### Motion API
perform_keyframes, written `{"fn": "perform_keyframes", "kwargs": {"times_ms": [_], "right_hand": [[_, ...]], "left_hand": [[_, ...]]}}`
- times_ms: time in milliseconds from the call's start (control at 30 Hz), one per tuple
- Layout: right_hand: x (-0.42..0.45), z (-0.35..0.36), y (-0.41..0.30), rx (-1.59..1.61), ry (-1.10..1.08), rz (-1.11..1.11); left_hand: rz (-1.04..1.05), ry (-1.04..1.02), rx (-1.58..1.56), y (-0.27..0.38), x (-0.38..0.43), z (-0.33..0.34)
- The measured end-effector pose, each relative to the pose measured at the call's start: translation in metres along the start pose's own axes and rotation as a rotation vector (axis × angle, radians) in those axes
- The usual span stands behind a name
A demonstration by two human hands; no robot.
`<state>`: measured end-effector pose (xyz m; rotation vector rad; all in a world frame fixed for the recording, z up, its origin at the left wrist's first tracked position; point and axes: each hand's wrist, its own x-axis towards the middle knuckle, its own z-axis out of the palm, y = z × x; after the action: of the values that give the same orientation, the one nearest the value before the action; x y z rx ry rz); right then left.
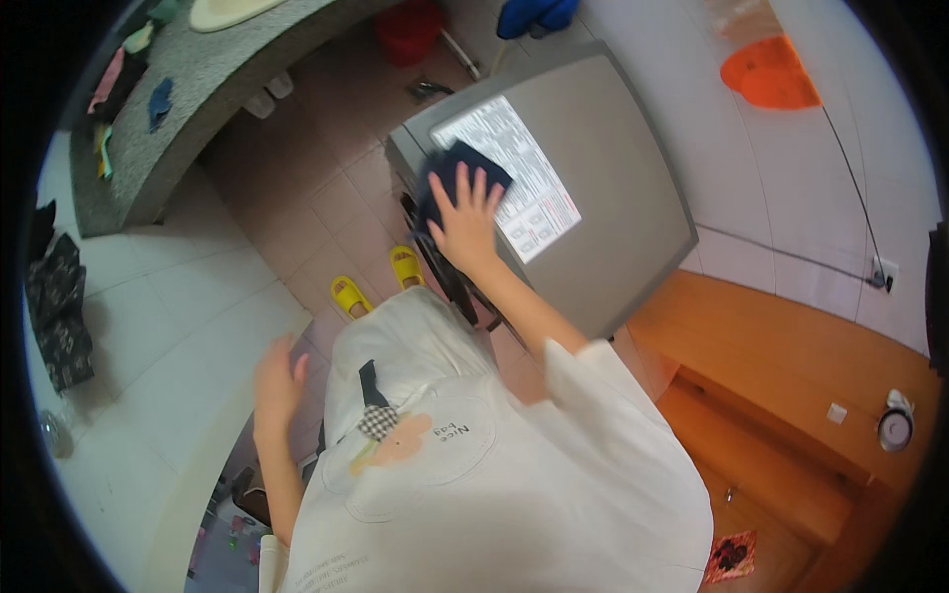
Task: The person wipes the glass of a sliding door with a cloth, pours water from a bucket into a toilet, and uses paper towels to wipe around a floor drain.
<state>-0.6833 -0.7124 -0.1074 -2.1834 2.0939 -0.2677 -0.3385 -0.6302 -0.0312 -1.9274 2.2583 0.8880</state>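
Note:
My right hand (465,222) lies with spread fingers over a folded dark blue cloth (485,164), holding it against the lid. The cloth covers part of a printed label sheet (545,215) on the grey lid (608,148) of a box-shaped appliance. One blurred end of the cloth reaches the lid's left edge. My left hand (278,378) hangs free beside the white-tiled counter (185,319), its thumb apart from the fingers and nothing in it.
A stone-topped counter (178,126) with small cloths curves across the upper left. A red bucket (409,31) stands on the tiled floor (334,193). Orange wooden furniture (756,326) is at the right. A cable (797,259) runs along the wall to a socket (886,274).

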Motion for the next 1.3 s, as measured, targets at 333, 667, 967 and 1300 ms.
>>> {"fn": "perform_keyframes", "kwargs": {"times_ms": [333,667,967,1300], "right_hand": [[-0.307,-0.035,0.100,-0.096,-0.257,0.063],[-0.138,-0.130,0.102,1.339,0.194,0.957],[-0.002,-0.084,-0.023,2.052,-0.777,0.504],[-0.061,-0.065,-0.192,1.742,-1.793,0.283]], "left_hand": [[-0.006,-0.124,0.056,-0.005,0.018,0.000],[-0.115,0.019,-0.014,-0.019,-0.003,0.004],[-0.539,0.251,-0.210,0.010,-0.125,0.017],[-0.682,0.612,-1.159,0.023,-0.242,0.102]]}}
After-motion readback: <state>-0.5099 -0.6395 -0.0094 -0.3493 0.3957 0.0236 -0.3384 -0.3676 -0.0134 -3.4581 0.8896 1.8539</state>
